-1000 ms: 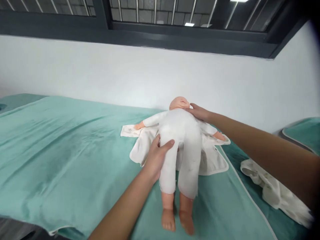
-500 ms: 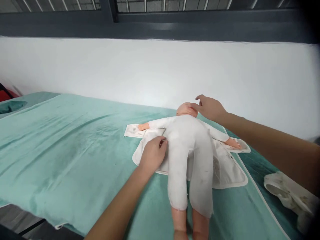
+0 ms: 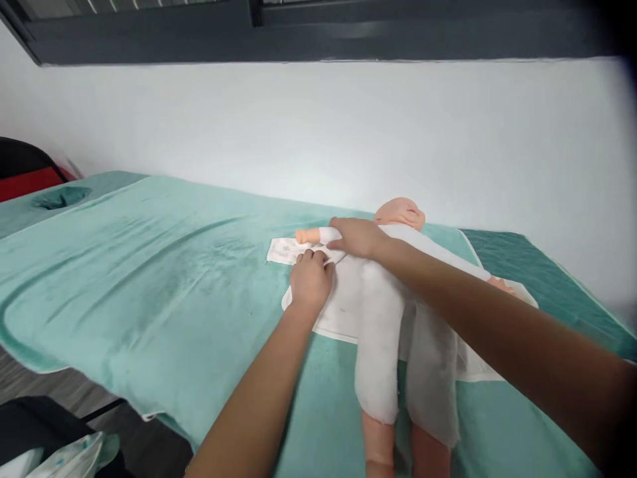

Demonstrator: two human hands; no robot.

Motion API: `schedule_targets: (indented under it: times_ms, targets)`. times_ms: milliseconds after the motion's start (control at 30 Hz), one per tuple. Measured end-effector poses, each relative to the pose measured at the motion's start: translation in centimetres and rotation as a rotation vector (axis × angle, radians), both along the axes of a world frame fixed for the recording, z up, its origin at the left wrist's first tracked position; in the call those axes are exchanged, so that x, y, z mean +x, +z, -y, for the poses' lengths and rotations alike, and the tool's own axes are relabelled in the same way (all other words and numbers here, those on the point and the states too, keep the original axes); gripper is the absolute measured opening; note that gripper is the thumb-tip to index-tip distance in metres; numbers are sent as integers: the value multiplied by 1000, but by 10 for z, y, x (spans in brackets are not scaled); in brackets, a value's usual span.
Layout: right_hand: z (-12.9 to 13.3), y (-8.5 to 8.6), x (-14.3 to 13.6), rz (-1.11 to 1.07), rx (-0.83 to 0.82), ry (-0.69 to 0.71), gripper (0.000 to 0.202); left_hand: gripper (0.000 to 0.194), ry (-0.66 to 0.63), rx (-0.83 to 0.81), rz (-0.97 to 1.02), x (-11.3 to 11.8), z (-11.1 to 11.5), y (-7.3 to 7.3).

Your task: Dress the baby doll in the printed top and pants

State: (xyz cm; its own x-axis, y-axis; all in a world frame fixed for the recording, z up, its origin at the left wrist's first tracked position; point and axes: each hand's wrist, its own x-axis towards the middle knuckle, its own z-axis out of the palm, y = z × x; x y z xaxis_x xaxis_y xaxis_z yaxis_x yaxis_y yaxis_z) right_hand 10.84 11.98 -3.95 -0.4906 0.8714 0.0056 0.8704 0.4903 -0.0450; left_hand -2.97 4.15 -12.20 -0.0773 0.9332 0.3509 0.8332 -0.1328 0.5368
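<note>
A baby doll (image 3: 379,332) with a white cloth body lies on its back, its head turned to the right. Under it a white baby shirt (image 3: 341,311) is spread open, with the doll's arms lying along the sleeves. My left hand (image 3: 311,282) is closed on the shirt by the left sleeve, its fingertips bent into the cloth. My right hand (image 3: 357,236) reaches across the doll's chest and is closed round the upper part of the doll's left-side arm (image 3: 308,236). My right forearm covers part of the torso.
A green sheet (image 3: 164,285) covers the bed, which meets a white wall (image 3: 223,133) at the back. Above runs a dark window frame (image 3: 318,43). A black and red object (image 3: 30,169) stands at the far left. Patterned cloth (image 3: 74,458) lies at lower left.
My right hand has moved from the doll's head down and left to its arm. My left hand has shifted slightly up to the sleeve. The doll's head now faces right. The view has shifted left.
</note>
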Motion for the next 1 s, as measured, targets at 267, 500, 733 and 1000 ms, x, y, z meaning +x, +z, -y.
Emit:
schedule_targets:
  times_ms: [267,500,733,1000]
  targets:
    - [31,5,31,-157,-17,73,50,13,44,60,870,-21,-10,5]
    - [38,-3,30,75,39,33,49,18,102,119,1004,-23,-8,6]
    - [36,-16,9,85,120,-82,32,21,-245,62,514,-3,10,15]
    - [52,8,74,-503,400,-210,30,22,75,126,212,-9,-3,3]
